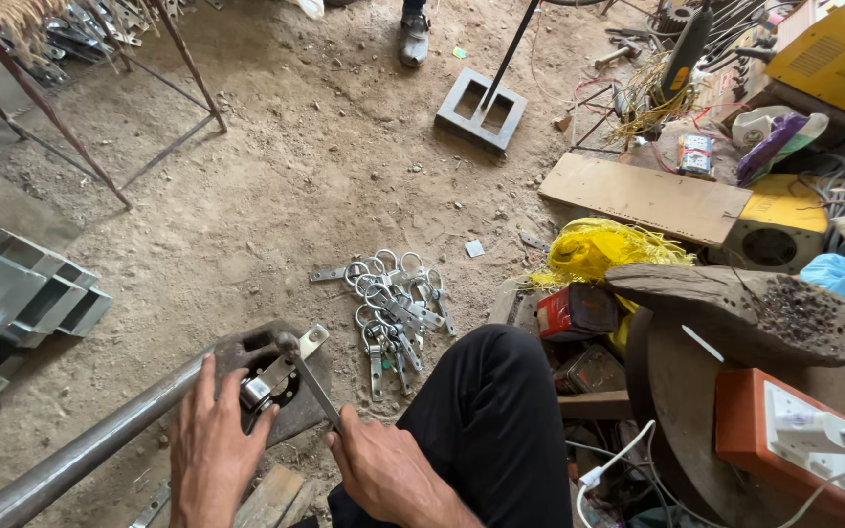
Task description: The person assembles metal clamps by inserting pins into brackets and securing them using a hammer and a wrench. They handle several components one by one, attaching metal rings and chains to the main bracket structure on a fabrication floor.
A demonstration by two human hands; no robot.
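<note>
Seen from above, on a dirt floor: left hand (209, 452) spread flat, fingers extended, pressing a small metal strap piece (276, 374) onto a round steel block (271, 376) beside a long pipe (80, 452). Right hand (383, 469) closed around a hammer (307, 379), head resting over the piece. Pile of ringed metal clips (393, 308) just beyond.

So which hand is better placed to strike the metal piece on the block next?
Probably the right hand: it grips the hammer, whose head sits just over the metal piece. The left hand rests by that piece, steadying it.
</note>
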